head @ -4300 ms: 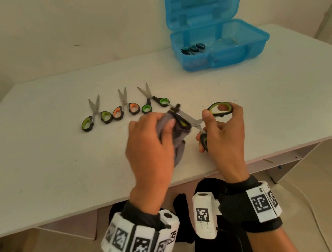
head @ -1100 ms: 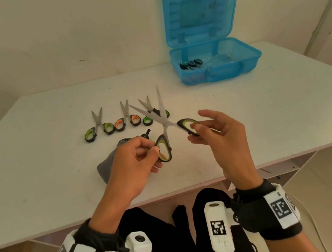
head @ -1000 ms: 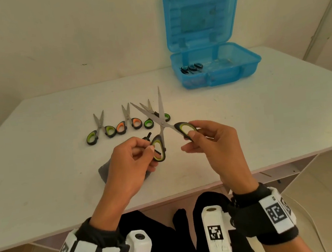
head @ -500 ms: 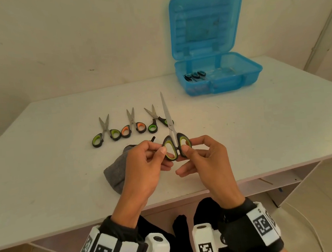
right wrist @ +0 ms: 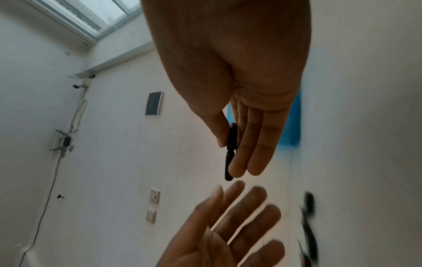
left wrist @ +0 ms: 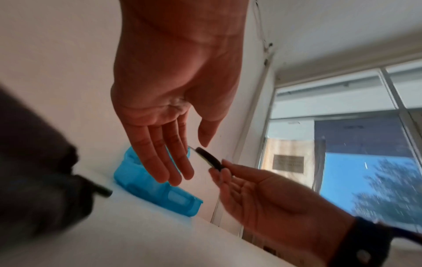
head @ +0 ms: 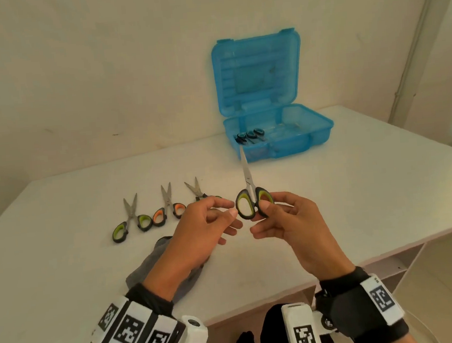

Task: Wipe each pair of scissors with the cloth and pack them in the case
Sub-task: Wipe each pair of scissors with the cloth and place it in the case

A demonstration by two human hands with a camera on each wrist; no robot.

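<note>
The right hand (head: 292,220) holds a pair of green-handled scissors (head: 250,196) above the worktop (head: 331,203), in front of the blue case (head: 279,136). Its thumb presses on the front of the right handle loop and the fingers (right wrist: 253,144) lie nearly straight behind it, so the loop is pinched between them. The blades are closed and point up and away toward the case.

The left hand (head: 205,228) is just beside the left handle loop, its fingers loosely spread and holding nothing; from the left wrist view a gap shows between its fingertips (left wrist: 173,169) and the handle.

The grey cloth (head: 156,262) lies on the worktop under the left wrist, nearer the person than the case. Three more pairs of scissors (head: 165,206) lie in a row on the worktop left of the held pair, one of them with orange handles. The case stands open, lid upright, with dark scissor handles (head: 249,136) showing in its left part.
</note>
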